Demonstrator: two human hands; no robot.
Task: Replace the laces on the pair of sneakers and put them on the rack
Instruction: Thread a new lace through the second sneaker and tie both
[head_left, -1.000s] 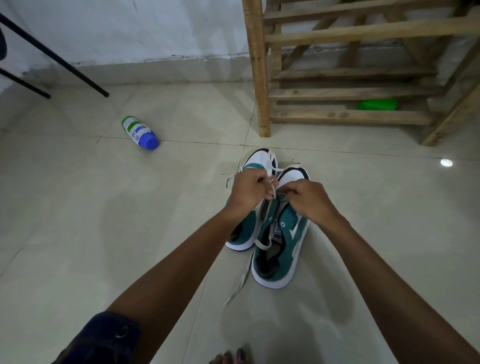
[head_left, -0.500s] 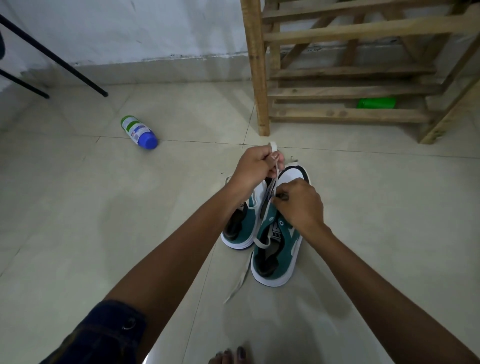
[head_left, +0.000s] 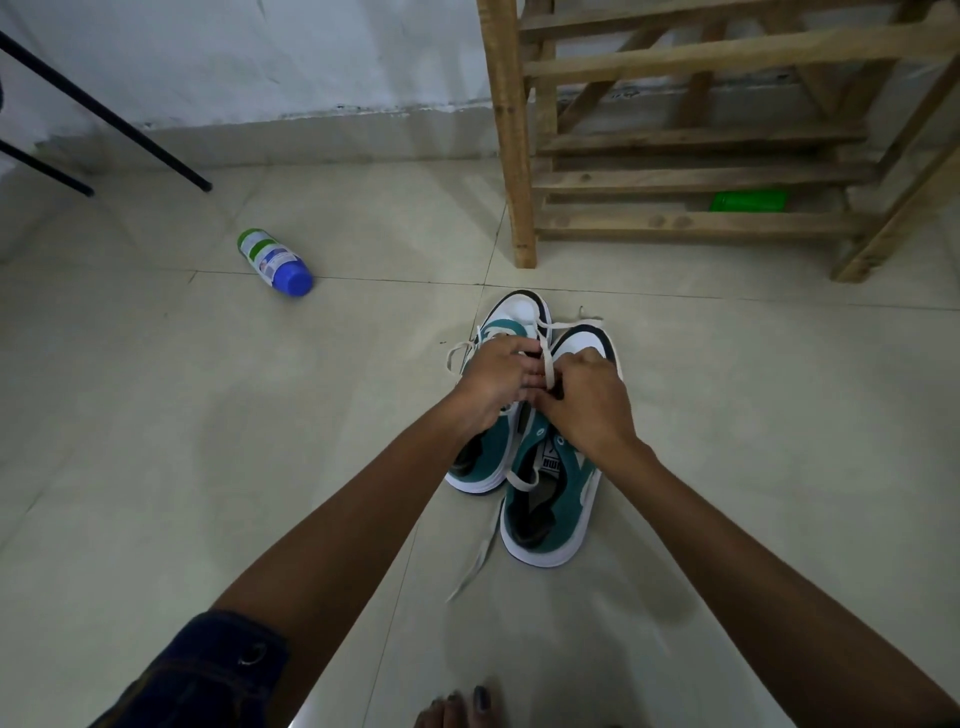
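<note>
The wooden shoe rack (head_left: 691, 171) sits just past the toes, so the finished pair has a short trip, I'd guess. Both teal-and-white sneakers (head_left: 550, 499) are parked side by side on the tile floor (head_left: 156, 467), heels toward the person, handy for lacing. Left hand (head_left: 493, 382) and right hand (head_left: 589, 400) are bunched over the right shoe's eyelets, fingers pinched on the cream lace (head_left: 545, 358); which hand actually grips it is hard to tell. A loose end trails past the heel.
</note>
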